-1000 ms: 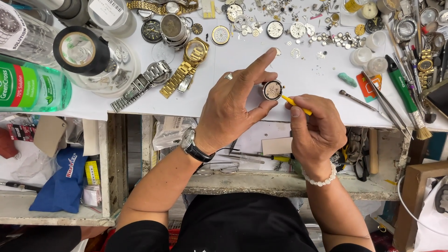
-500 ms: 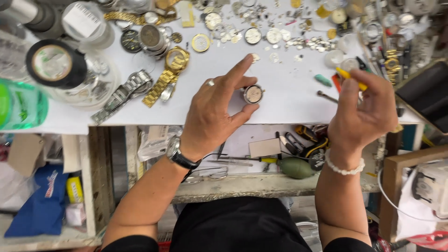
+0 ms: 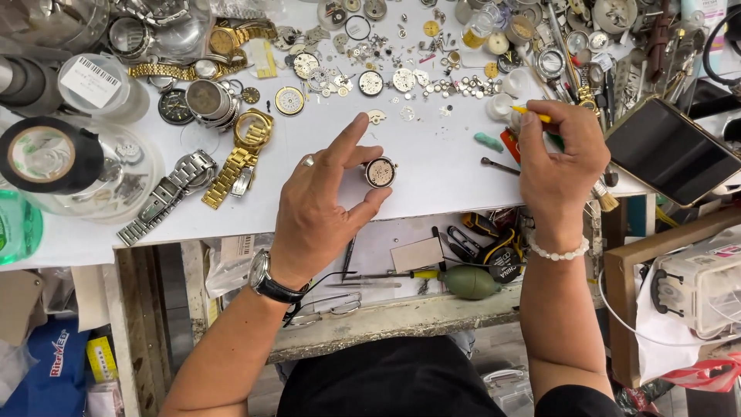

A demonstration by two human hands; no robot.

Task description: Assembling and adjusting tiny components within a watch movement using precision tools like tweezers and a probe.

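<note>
Left hand (image 3: pixel 320 212) pinches a small round watch case (image 3: pixel 380 172) between thumb and middle finger, index finger raised above it; case sits on the white bench top (image 3: pixel 432 166), back side up. Right hand (image 3: pixel 559 158) is well apart to the right of that grip, fingers closed on a thin yellow-handled tool (image 3: pixel 532 114), tip pointing left. Between the two grips: a small teal piece (image 3: pixel 488 141) and a dark pin-like tool (image 3: pixel 500 165). Left of the case grip: gold bracelet watch (image 3: pixel 239 154), then a steel bracelet watch (image 3: pixel 166 197). Beyond it: scattered dials and loose parts (image 3: pixel 401 81). Below it, on the lower shelf: green rubber blower (image 3: pixel 467 282). Right of the tool grip: dark phone (image 3: pixel 671 150).
</note>
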